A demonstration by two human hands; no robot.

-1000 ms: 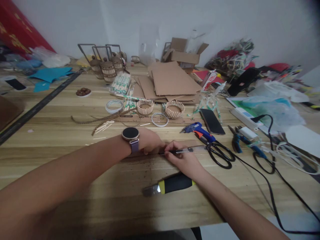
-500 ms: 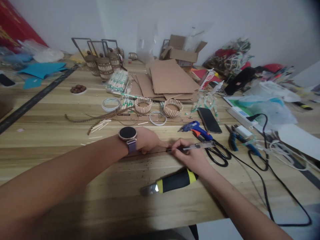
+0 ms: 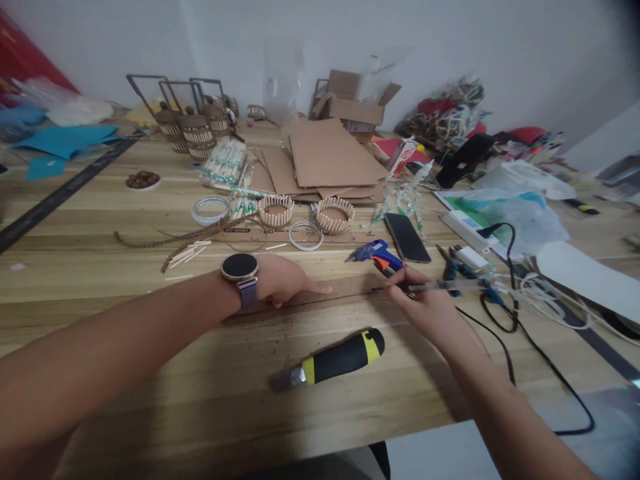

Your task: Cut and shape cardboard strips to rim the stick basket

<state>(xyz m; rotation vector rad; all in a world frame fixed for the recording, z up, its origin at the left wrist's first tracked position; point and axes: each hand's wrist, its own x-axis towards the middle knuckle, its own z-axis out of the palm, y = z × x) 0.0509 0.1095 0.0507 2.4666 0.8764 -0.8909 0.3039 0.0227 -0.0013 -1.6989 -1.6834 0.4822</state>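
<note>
My left hand (image 3: 283,277), wearing a watch (image 3: 240,267), presses down on a narrow brown cardboard strip (image 3: 345,285). Its index finger points right along the strip, and the other fingers bend underneath, partly hidden. A slim pen with a clear barrel (image 3: 430,287) is pinched in my right hand (image 3: 425,303), its tip at the strip's right part. A thin dark line runs along the strip between the hands. Nearer to me lies a black and yellow utility knife (image 3: 343,360). Just beyond my right hand is a blue glue gun (image 3: 377,252).
Two rings of small wooden sticks (image 3: 276,212), a white hoop (image 3: 306,236) and a phone (image 3: 407,238) lie beyond my hands. Cardboard sheets (image 3: 335,153) are stacked behind. Pliers (image 3: 451,267) and a black cable (image 3: 545,363) lie at the right. Little lidded buckets (image 3: 197,137) stand back left.
My right hand has slid to the right along the strip with the pen, away from my left fingertip. More of the dark line shows between the hands. The view has shifted slightly.
</note>
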